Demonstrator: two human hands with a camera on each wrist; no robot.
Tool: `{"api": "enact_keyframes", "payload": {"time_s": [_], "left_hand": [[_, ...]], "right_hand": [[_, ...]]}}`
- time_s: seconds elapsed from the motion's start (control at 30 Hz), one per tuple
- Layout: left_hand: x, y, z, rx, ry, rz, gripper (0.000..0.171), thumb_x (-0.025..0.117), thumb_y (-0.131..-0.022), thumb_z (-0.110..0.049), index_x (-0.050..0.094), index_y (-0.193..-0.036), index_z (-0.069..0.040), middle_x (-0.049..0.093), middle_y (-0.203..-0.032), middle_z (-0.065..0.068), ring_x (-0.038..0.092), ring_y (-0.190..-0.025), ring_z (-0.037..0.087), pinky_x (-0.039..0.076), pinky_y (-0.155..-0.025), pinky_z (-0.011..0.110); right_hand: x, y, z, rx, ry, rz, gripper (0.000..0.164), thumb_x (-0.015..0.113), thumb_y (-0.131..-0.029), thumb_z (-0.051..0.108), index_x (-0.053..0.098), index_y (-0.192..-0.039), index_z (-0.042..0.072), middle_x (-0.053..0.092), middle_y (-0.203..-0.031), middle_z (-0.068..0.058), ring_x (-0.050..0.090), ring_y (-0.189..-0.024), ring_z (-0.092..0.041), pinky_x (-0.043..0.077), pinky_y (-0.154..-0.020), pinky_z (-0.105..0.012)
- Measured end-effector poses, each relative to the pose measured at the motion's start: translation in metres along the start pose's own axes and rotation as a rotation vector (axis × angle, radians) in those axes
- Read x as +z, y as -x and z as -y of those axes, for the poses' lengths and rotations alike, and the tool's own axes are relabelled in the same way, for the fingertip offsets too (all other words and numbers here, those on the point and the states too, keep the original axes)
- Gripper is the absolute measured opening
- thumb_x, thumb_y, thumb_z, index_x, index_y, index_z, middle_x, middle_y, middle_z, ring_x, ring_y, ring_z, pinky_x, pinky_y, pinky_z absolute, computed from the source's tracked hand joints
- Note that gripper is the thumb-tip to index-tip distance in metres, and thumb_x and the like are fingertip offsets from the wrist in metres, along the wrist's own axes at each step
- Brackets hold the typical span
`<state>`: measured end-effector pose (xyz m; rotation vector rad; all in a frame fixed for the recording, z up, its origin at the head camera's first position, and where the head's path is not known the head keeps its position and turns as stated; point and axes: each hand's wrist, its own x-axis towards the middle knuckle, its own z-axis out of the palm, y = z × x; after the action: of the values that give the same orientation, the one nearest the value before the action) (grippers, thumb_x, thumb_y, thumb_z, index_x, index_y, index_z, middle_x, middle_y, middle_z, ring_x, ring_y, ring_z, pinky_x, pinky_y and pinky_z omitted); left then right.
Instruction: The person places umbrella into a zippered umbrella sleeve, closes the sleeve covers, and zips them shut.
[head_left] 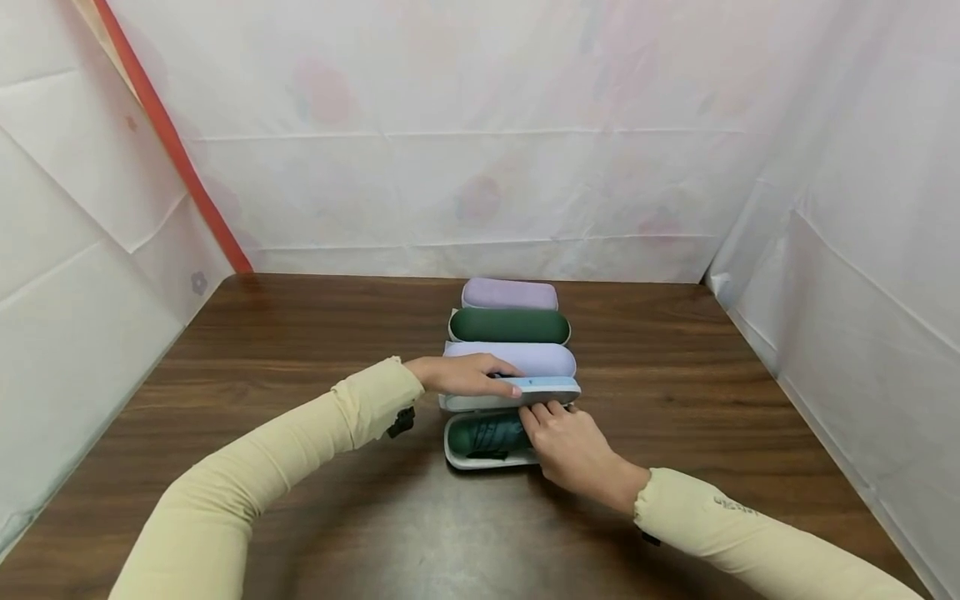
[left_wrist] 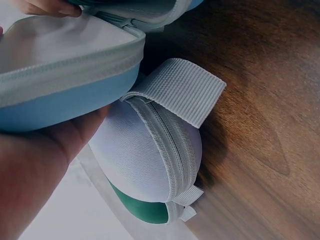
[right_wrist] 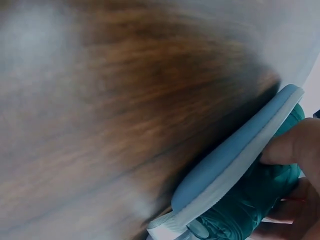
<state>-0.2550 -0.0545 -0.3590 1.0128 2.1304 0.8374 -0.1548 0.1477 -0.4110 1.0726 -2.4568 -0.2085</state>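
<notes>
A light blue zip case [head_left: 480, 463] lies open on the table, its hinged lid [head_left: 551, 385] raised at the back. Inside sits a dark green folded bundle of shiny fabric [right_wrist: 245, 200] that looks like a compact umbrella. My left hand [head_left: 467, 374] holds the lid; its thumb is at the front, and the left wrist view shows fingers behind the blue shell. Over the right part of the bundle, my right hand [head_left: 572, 443] grips it, with the thumb on one side and fingers on the other. That hand hides the case's right end.
Behind the open case lie several shut cases in a row: a lavender one [head_left: 536, 358], a dark green one [head_left: 510, 326] and a purple one [head_left: 510, 293]. Fabric tabs [left_wrist: 182, 90] stick out at their ends. White sheets [head_left: 480, 183] hang around the brown table [head_left: 315, 333].
</notes>
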Motion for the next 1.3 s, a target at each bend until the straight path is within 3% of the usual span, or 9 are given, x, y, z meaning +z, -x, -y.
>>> {"api": "enact_keyframes", "payload": {"time_s": [0.4, 0.57, 0.73, 0.83, 0.93, 1.03, 1.07, 1.13, 1.3], "left_hand": [[-0.003, 0.002, -0.004, 0.029, -0.030, -0.012, 0.051, 0.053, -0.097, -0.034, 0.047, -0.140, -0.007, 0.050, -0.138, 0.003, 0.044, -0.125, 0.014, 0.034, -0.103, 0.033], [-0.005, 0.003, -0.003, 0.043, -0.045, -0.020, 0.050, 0.053, -0.097, -0.033, 0.049, -0.139, -0.007, 0.051, -0.136, 0.003, 0.045, -0.124, 0.014, 0.034, -0.102, 0.033], [-0.004, 0.002, -0.001, 0.056, -0.059, -0.020, 0.052, 0.053, -0.097, -0.035, 0.048, -0.139, -0.005, 0.051, -0.136, 0.005, 0.045, -0.125, 0.015, 0.034, -0.103, 0.033], [-0.003, 0.001, 0.001, 0.049, -0.074, -0.016, 0.054, 0.053, -0.097, -0.037, 0.047, -0.140, -0.005, 0.049, -0.138, 0.005, 0.044, -0.125, 0.015, 0.034, -0.103, 0.033], [-0.001, 0.002, 0.001, 0.031, -0.078, -0.015, 0.054, 0.053, -0.097, -0.038, 0.046, -0.141, -0.008, 0.048, -0.139, 0.004, 0.043, -0.125, 0.014, 0.034, -0.102, 0.033], [0.002, 0.005, 0.000, 0.010, -0.076, -0.027, 0.054, 0.054, -0.096, -0.036, 0.045, -0.142, -0.009, 0.046, -0.141, 0.004, 0.042, -0.125, 0.014, 0.034, -0.102, 0.033], [0.003, 0.006, -0.001, 0.006, -0.078, -0.032, 0.054, 0.054, -0.096, -0.036, 0.045, -0.142, -0.009, 0.045, -0.141, 0.004, 0.041, -0.126, 0.014, 0.033, -0.103, 0.034], [0.005, 0.008, -0.001, 0.011, -0.093, -0.044, 0.054, 0.055, -0.096, -0.036, 0.045, -0.142, -0.009, 0.044, -0.142, 0.005, 0.040, -0.127, 0.015, 0.032, -0.104, 0.035], [0.015, 0.009, -0.001, 0.048, -0.158, -0.073, 0.055, 0.056, -0.096, -0.036, 0.045, -0.141, -0.007, 0.044, -0.142, 0.007, 0.040, -0.128, 0.017, 0.032, -0.105, 0.035]], "right_hand": [[0.004, 0.002, 0.000, -0.088, 0.127, -0.113, 0.037, 0.073, -0.081, 0.009, 0.063, -0.115, 0.000, 0.063, -0.097, -0.011, 0.057, -0.072, -0.025, 0.050, -0.053, -0.034], [0.005, 0.003, -0.009, -0.162, 0.177, -0.082, 0.052, 0.072, -0.084, 0.030, 0.060, -0.125, 0.001, 0.062, -0.108, -0.011, 0.060, -0.087, -0.023, 0.049, -0.058, -0.033], [-0.004, 0.003, -0.021, -0.220, 0.111, -0.014, 0.060, 0.060, -0.090, 0.047, 0.056, -0.131, 0.002, 0.061, -0.115, -0.009, 0.059, -0.097, -0.020, 0.049, -0.064, -0.033], [-0.012, 0.005, -0.032, -0.319, 0.030, -0.134, 0.046, 0.058, -0.093, 0.039, 0.063, -0.122, 0.004, 0.065, -0.109, -0.006, 0.061, -0.094, -0.019, 0.051, -0.064, -0.031], [-0.019, 0.006, -0.051, -0.420, -0.048, -0.366, 0.029, 0.054, -0.094, 0.023, 0.070, -0.108, 0.003, 0.069, -0.096, -0.007, 0.064, -0.085, -0.020, 0.052, -0.063, -0.031], [-0.024, 0.003, -0.071, -0.389, -0.180, -0.489, 0.023, 0.053, -0.093, 0.013, 0.071, -0.101, 0.001, 0.068, -0.090, -0.008, 0.063, -0.080, -0.022, 0.053, -0.065, -0.034], [-0.026, 0.001, -0.077, -0.356, -0.246, -0.487, 0.020, 0.055, -0.092, 0.011, 0.070, -0.101, 0.001, 0.067, -0.091, -0.008, 0.062, -0.081, -0.022, 0.052, -0.067, -0.035], [-0.027, 0.000, -0.086, -0.258, -0.387, -0.400, 0.017, 0.061, -0.091, 0.010, 0.069, -0.104, 0.003, 0.065, -0.097, -0.006, 0.061, -0.087, -0.020, 0.051, -0.073, -0.035], [-0.024, 0.002, -0.095, -0.049, -0.733, -0.029, 0.028, 0.066, -0.091, 0.018, 0.065, -0.117, 0.008, 0.058, -0.119, -0.001, 0.054, -0.109, -0.015, 0.047, -0.087, -0.036]]}}
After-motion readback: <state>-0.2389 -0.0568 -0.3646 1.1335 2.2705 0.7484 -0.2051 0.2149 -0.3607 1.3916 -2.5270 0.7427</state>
